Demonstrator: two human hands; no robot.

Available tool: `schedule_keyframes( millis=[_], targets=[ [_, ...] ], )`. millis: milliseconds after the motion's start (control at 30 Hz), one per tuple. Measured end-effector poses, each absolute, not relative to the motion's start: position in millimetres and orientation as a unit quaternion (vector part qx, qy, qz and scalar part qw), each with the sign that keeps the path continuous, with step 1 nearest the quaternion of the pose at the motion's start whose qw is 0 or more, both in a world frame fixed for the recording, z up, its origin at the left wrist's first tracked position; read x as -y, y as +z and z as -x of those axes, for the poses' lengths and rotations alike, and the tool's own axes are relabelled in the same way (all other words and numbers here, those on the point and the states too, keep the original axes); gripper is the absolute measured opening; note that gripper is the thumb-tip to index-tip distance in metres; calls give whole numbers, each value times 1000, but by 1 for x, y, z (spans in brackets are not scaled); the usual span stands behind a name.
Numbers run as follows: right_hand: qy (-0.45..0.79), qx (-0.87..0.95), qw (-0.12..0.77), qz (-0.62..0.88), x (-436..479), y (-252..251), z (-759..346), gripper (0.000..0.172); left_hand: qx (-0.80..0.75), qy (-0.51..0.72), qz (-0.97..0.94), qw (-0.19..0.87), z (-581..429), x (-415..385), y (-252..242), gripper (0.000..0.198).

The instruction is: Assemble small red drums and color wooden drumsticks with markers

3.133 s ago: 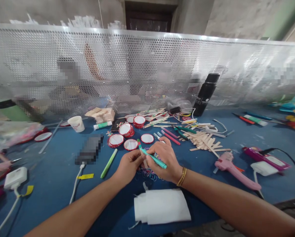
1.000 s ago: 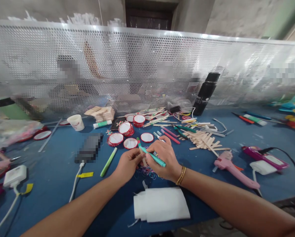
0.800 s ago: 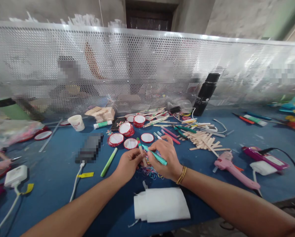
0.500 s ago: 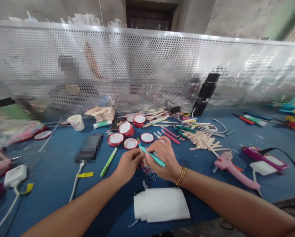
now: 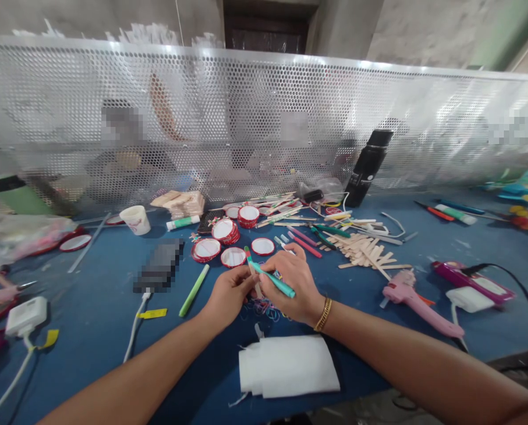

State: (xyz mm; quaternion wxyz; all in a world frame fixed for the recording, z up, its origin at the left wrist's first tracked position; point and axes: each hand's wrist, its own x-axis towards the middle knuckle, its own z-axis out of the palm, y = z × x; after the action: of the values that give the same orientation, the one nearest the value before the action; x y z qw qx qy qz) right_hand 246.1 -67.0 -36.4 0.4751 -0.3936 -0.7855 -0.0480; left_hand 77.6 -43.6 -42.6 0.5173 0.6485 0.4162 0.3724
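Note:
Between thumb and fingers my left hand (image 5: 230, 295) pinches a small wooden stick (image 5: 258, 288) whose top end is coloured green and red. A teal marker (image 5: 281, 284) is gripped in my right hand (image 5: 292, 283), its tip against the stick near the coloured part. Colourful loops (image 5: 267, 310) lie beneath both hands. Just beyond them are round red-rimmed pieces with white faces (image 5: 233, 257). A green marker (image 5: 194, 290) rests left of my left hand, and a folded white cloth (image 5: 290, 367) is nearest to me.
Plain wooden sticks (image 5: 365, 251) and a pink glue gun (image 5: 420, 301) lie to the right. A black bottle (image 5: 369, 168) stands by the perforated metal screen (image 5: 255, 130). Left are a phone (image 5: 160, 265) with a cable and a white cup (image 5: 135, 220).

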Motion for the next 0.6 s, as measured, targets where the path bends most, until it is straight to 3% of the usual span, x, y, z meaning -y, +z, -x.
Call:
schedule_keyframes(
  millis=[600],
  targets=[
    [-42,792,471,386,66,-37,-248,5,-416,363,-660,509,-76,43,-46,38]
  ],
)
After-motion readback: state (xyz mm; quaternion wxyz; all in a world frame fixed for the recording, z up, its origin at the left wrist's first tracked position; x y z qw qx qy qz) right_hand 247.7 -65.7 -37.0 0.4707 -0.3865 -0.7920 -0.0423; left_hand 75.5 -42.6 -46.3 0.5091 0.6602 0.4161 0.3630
